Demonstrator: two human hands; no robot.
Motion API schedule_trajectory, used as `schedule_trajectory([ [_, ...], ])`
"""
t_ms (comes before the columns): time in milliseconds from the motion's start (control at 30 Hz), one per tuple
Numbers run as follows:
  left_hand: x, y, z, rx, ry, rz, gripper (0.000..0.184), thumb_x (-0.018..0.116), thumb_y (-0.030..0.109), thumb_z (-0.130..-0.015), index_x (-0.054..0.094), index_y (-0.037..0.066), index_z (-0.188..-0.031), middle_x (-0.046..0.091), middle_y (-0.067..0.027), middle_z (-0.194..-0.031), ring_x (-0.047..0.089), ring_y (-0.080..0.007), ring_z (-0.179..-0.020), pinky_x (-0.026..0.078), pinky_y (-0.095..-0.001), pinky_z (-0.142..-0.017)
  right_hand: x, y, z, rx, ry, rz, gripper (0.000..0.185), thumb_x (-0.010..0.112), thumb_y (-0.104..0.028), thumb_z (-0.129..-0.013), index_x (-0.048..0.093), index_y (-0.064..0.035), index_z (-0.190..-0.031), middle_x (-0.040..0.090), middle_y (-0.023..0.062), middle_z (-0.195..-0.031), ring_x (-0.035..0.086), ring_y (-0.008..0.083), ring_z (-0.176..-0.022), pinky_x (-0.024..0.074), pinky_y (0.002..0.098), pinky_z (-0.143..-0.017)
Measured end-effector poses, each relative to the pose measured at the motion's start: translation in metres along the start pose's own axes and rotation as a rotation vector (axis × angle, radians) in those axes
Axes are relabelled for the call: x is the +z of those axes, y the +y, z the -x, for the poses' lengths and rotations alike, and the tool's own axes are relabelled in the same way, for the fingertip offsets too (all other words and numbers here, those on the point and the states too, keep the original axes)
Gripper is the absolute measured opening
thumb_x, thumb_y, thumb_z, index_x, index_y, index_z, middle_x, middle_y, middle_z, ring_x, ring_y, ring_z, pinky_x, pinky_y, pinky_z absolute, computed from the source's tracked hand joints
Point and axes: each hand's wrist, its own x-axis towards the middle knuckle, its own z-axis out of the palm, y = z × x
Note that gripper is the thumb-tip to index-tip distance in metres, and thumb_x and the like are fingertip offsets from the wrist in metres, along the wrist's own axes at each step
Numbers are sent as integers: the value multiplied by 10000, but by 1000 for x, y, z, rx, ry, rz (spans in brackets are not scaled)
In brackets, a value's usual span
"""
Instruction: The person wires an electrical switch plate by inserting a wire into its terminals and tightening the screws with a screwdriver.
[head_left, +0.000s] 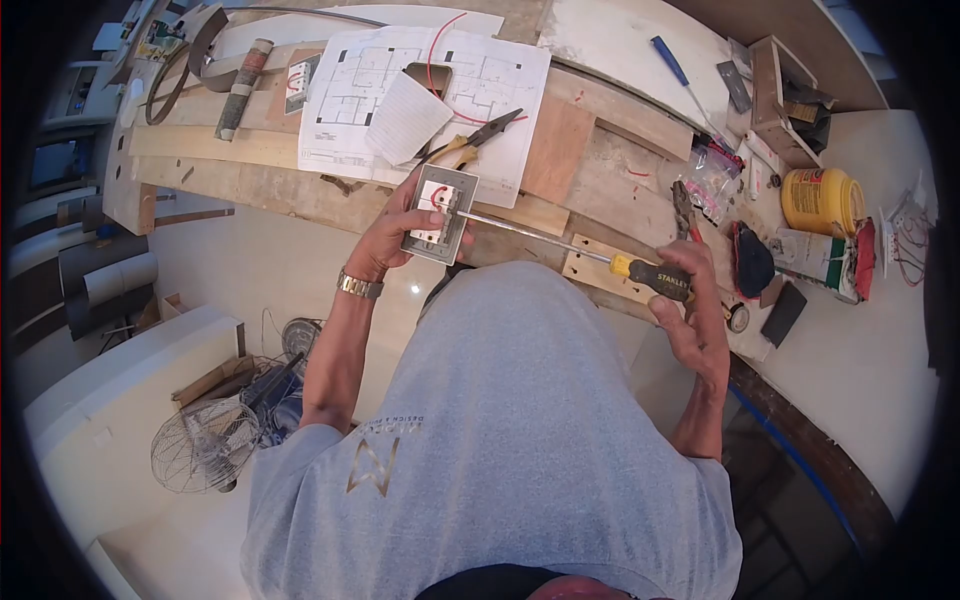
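My left hand (388, 238) is closed around a wall outlet plate (434, 198) with a grey frame and white modules. Its thumb presses on the modules, and a short red wire loops over them. In my right hand (696, 325) is a screwdriver (655, 279) with a black and yellow handle. The screwdriver's long shaft points left, its tip at the right edge of the plate; whether it sits in a screw I cannot tell. Just beyond the plate lie pliers (470, 142) with yellowish handles.
Floor-plan sheets (345, 90), a folded white paper (408, 122) and a dark phone (430, 75) lie on the wooden workbench (620, 165). A blue-handled screwdriver (670, 60), red-handled pliers (686, 212) and a yellow tub (822, 200) are to the right. A fan (205, 445) stands lower left.
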Motion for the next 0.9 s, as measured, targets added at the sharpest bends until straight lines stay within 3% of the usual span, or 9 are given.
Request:
schedule_trajectory([
  [33,1,1,0,2,9,4,889,762,99,-851,312,56,-1616,720,-309,-1178,803,-417,-953,712,-552,-739,0,1,-1,-134,50,35,243,728,-139,-997,711,10,-1187,630,90,-956,608,218,-909,491,354,-831],
  [133,2,4,0,-6,9,6,890,763,100,-850,319,52,-1619,712,-292,-1207,799,-411,-966,709,-547,-760,-12,22,8,9,-143,11,284,731,-148,-1001,684,9,-1232,633,109,-1029,607,225,-960,494,360,-864],
  [233,-4,1,0,-7,48,-56,895,766,95,-843,345,54,-1632,685,-239,-1288,773,-394,-1055,691,-539,-844,-9,24,10,561,-165,-143,331,754,-159,-988,664,2,-1262,633,122,-1101,607,250,-1010,489,377,-908],
  [300,-12,-6,-2,30,163,-84,872,762,82,-853,361,59,-1627,666,-204,-1303,774,-401,-1044,684,-530,-836,-1,15,0,-107,-75,1,337,761,-189,-991,664,-8,-1259,637,127,-1135,611,270,-1019,488,390,-928],
  [333,-15,-12,-1,51,200,-45,842,758,74,-869,362,60,-1612,666,-201,-1271,796,-419,-965,691,-526,-777,-3,22,-2,-155,-82,15,335,760,-202,-995,667,-10,-1254,644,125,-1115,621,278,-1007,492,393,-921],
  [433,-44,-31,-8,78,174,-84,892,761,67,-838,360,105,-1634,633,-187,-1336,770,-413,-1029,687,-561,-838,-16,29,5,-12,-182,78,354,759,-228,-1006,652,-34,-1282,645,128,-1165,632,286,-1104,504,413,-957],
  [533,-17,-7,-5,-33,62,-82,866,781,174,-799,408,65,-1573,725,-259,-1145,797,-390,-896,714,-514,-690,-15,26,7,59,-161,34,390,774,-251,-1001,650,-40,-1305,658,128,-1175,658,296,-1089,531,406,-896],
  [733,-15,-8,-6,-4,30,-90,767,756,161,-805,415,58,-1484,731,-264,-1045,799,-404,-841,710,-528,-652,-6,25,19,-256,-172,177,387,730,-278,-1028,652,-55,-1334,665,128,-1153,695,339,-1009,587,434,-855],
  [900,-17,0,-10,-24,12,-87,757,744,186,-812,415,65,-1483,724,-267,-1050,792,-382,-844,708,-510,-630,-1,12,36,-213,-222,339,341,698,-292,-1049,635,-72,-1302,640,140,-1139,696,343,-985,582,460,-819],
])
